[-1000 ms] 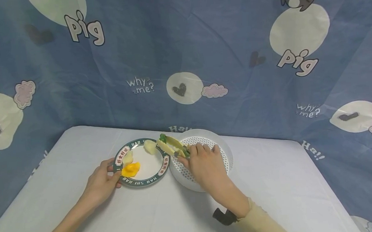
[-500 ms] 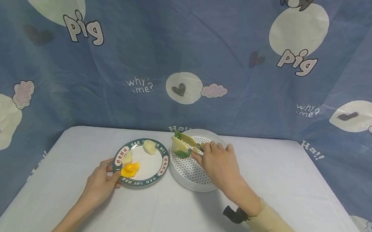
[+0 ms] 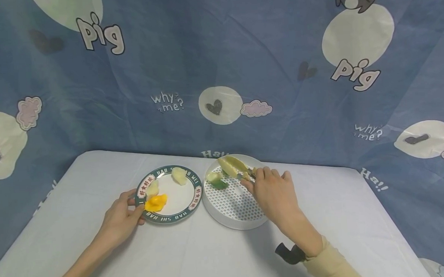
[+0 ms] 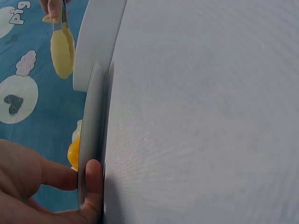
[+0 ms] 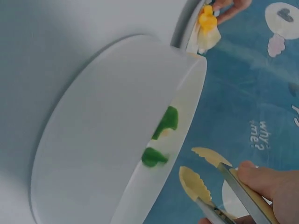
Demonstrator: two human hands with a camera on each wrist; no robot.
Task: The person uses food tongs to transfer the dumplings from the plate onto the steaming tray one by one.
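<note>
On the counter, the left hand pinches the rim of the green-rimmed plate, steadying it. The right hand grips yellow tongs, tips apart, over the white perforated strainer where the green-and-pale food piece lies. Best to lift the tongs straight up, clear of the piece, before swinging back toward the plate.

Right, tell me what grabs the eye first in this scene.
The right hand holds yellow scalloped tongs above the far rim of the round white perforated basket, where a green and pale food piece lies. At left, the left hand grips the green-rimmed white plate carrying an orange-yellow piece.
</note>
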